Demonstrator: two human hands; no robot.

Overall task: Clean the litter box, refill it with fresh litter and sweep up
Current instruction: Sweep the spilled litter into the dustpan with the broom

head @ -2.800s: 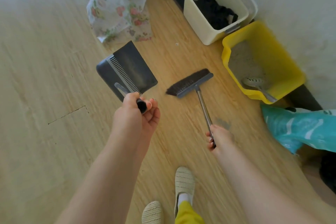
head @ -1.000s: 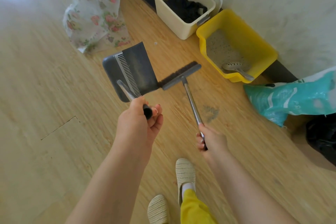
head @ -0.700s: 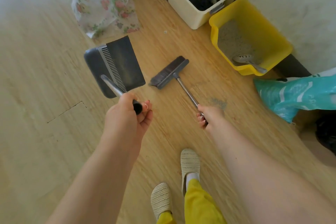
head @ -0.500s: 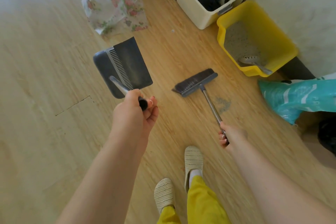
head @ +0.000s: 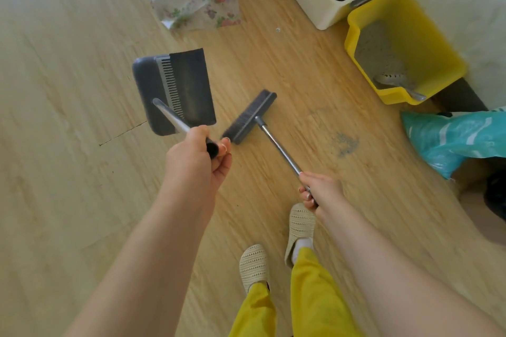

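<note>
At the upper right of the frame, the yellow litter box (head: 427,44) sat against the wall, a scoop (head: 394,82) lying in its litter. Lower centre, a patch of spilled litter (head: 345,142) lay on the floor (head: 68,145). The right hand (head: 321,191) gripped the broom (head: 250,115) handle, and the left hand (head: 195,161) gripped the dustpan (head: 175,90) handle.

L hand (head: 195,156) grips dustpan (head: 175,90) — R hand (head: 320,190) grips broom (head: 250,116).
</note>
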